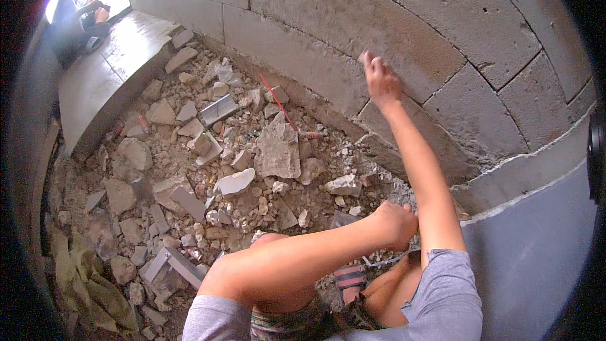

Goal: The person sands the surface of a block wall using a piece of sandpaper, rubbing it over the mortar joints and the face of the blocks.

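My right hand (383, 81) is raised in front of the grey block wall (315, 9). Its fingers are partly stretched and slightly blurred, with nothing I can make out in them; whether they touch the wall I cannot tell. Lower down, my left hand (398, 224) is closed beside my right forearm, its fingers mostly turned away from view. Whatever it may hold is hidden. Beneath and around it lies broken rubble (252, 180). The wall blocks are joined by dark seams, and a damp-looking brownish patch spreads behind the right hand.
A thin red rod (278, 102) stands out of the rubble beside a large stone chunk (278, 150). Metal channel pieces (218, 110) lie among the debris. A pale slab (117, 66) leads toward a bright opening with another person (79, 22). Olive cloth (85, 284) lies lower left; a grey-blue panel (530, 252) is at right.
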`<action>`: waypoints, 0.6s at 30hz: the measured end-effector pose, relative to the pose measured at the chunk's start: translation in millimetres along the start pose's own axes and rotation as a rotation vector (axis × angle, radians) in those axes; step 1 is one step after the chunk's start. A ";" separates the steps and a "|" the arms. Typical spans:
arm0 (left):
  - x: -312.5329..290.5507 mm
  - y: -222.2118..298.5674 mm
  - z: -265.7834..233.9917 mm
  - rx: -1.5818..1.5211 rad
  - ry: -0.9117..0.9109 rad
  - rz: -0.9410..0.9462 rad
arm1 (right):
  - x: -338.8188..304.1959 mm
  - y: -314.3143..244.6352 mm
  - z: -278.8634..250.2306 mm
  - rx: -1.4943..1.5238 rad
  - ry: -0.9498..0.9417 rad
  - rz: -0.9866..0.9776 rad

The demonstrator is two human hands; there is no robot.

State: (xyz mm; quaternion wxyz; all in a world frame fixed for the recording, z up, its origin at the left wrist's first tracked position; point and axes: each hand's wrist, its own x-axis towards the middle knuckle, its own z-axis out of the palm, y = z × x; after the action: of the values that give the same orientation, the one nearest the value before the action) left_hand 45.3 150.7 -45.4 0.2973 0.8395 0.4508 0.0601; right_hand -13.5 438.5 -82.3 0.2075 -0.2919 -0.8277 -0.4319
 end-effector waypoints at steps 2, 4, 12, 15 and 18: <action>-5.8 -1.0 -1.1 0.001 0.041 -0.001 | -27.3 -7.9 29.3 0.027 0.004 -0.075; -12.6 -1.9 -7.5 0.018 0.019 -0.041 | -40.5 -17.5 39.5 0.081 0.007 -0.157; -22.2 -4.1 -7.3 0.010 -0.006 -0.174 | -1.2 -4.9 12.2 0.266 0.194 0.040; -7.8 -6.9 -5.9 0.130 -0.123 -0.185 | -3.7 -16.1 17.5 0.139 0.134 0.047; 6.1 -6.5 -1.9 0.170 -0.115 -0.200 | -12.1 -33.9 34.0 0.173 0.066 0.025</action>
State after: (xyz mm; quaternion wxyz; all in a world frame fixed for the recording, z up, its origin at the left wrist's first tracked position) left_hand 43.5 159.0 -48.5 0.2549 0.8147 0.5177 -0.0564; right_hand -30.0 447.8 -128.0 0.2646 -0.2689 -0.8509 -0.3656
